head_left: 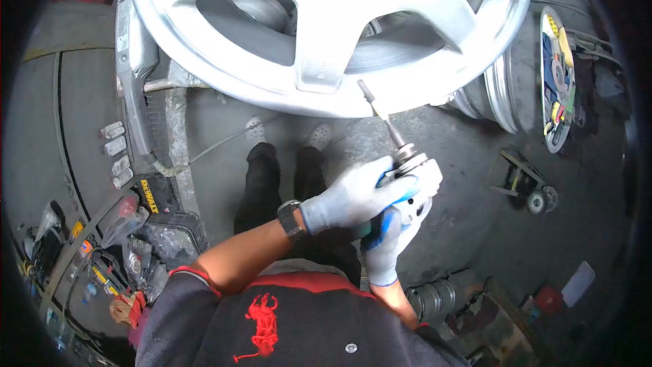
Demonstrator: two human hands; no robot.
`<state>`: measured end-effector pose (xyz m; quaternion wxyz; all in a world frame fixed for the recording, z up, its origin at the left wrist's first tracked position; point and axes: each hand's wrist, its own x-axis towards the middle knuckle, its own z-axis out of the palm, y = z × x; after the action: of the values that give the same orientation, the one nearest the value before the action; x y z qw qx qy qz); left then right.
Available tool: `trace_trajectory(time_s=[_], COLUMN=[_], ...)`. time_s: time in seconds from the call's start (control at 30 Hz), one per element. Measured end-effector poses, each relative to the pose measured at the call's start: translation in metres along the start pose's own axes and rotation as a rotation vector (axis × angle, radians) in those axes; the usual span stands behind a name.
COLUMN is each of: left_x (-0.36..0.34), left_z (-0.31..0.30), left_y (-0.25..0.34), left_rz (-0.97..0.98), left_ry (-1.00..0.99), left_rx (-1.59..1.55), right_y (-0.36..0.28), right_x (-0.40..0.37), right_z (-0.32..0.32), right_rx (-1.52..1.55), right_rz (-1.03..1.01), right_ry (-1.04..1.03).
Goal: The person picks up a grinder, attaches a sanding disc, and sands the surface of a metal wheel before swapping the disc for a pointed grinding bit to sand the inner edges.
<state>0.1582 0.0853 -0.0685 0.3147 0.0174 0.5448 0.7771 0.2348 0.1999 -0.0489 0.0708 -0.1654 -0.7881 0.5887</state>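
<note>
A handheld power tool (413, 163) with a long thin spindle points up and left, its narrow tip in front of the lower rim of a large silver wheel (319, 61). Whether the tip touches the rim I cannot tell. My left hand (360, 194), in a white and blue glove with a watch at the wrist, is closed around the tool near its collar. Lower down, my right hand (390, 241), gloved the same way, grips the tool's body. Between and behind the gloves, part of the tool is hidden.
More wheel rims (501, 92) stand behind the large wheel at right. An oval tray (558, 78) holds small items. A small wheeled stand (526, 180) is on the floor. At left lie a DeWalt case (157, 194), plastic bags and a hose (217, 144).
</note>
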Motion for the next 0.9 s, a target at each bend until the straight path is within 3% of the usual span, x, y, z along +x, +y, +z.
trace_trajectory(time_s=[0.13,0.23,0.33,0.43,0.6,0.73,0.83,0.9], left_x=[0.019,0.007,-0.006,-0.015,0.000,0.004,-0.012,-0.017], left_z=[0.000,-0.001,-0.009,-0.013,0.000,-0.005,-0.008,-0.013], left_y=[0.004,0.010,-0.004,-0.006,-0.008,0.001,-0.006,-0.007], left_rz=[-0.036,-0.008,-0.047,-0.153,-0.046,-0.115,0.016,-0.071], left_ry=[-0.111,-0.061,-0.022,-0.005,-0.011,-0.073,0.045,-0.001], left_rx=[0.074,-0.099,-0.044,0.092,0.135,0.229,0.147,0.173], right_y=[0.007,-0.002,0.005,-0.003,0.024,0.030,0.015,0.012], right_x=[0.006,0.005,-0.005,-0.010,-0.012,-0.013,-0.020,-0.024], right_z=[-0.002,0.001,0.002,0.006,-0.004,0.000,0.010,0.011], right_rx=[0.073,0.073,-0.130,-0.027,0.138,0.216,0.100,0.025], right_rz=[0.076,0.033,0.046,0.040,0.116,0.149,0.149,0.131], right_ry=[0.145,0.030,-0.017,-0.082,0.019,0.070,0.082,0.029])
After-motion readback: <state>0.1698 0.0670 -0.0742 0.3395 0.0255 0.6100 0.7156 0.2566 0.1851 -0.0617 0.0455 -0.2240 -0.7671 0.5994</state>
